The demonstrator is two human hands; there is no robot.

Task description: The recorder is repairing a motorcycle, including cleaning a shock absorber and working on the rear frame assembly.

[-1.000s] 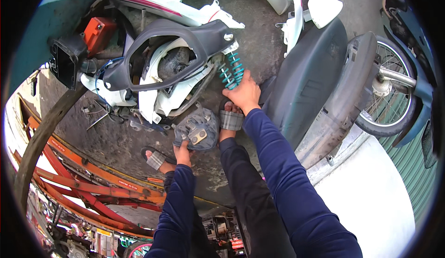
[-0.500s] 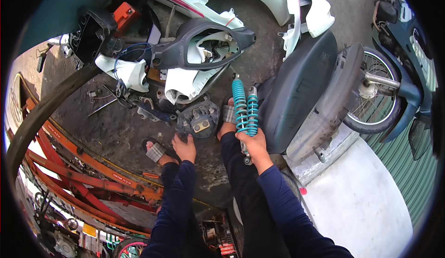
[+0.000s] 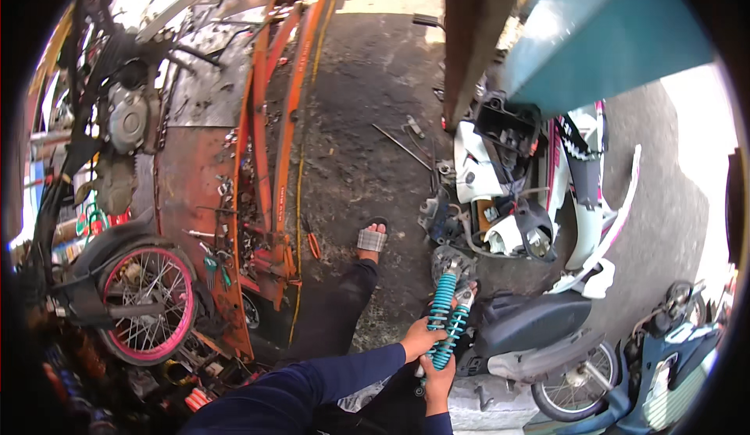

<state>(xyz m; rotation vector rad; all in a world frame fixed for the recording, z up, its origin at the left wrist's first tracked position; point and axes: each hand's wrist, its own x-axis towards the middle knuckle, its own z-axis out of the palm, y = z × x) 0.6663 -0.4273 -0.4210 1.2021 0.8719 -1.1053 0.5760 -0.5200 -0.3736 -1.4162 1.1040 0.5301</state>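
Two shock absorbers with teal coil springs, one to the left (image 3: 443,294) and one to the right (image 3: 455,325), lie side by side in my hands. My right hand (image 3: 439,380) is closed around their lower part. Higher up, my left hand (image 3: 420,340) wraps its fingers onto the left spring from the side. Just beyond their upper ends, a dark grimy part (image 3: 451,260) rests on the floor, partly covered by them. A black seat (image 3: 531,322) lies to the right of the springs.
On the left, a motorcycle with a pink-rimmed wheel (image 3: 148,302) stands on an orange lift (image 3: 199,224). Orange-handled pliers (image 3: 312,239) and a metal rod (image 3: 401,146) lie on the floor. White body panels (image 3: 475,161) are piled at right, near another motorcycle (image 3: 664,368).
My view has swung left, bringing the lift and pink-rimmed wheel into fuller sight. My left hand has left its place near my foot and now grips the shock absorbers with my right.
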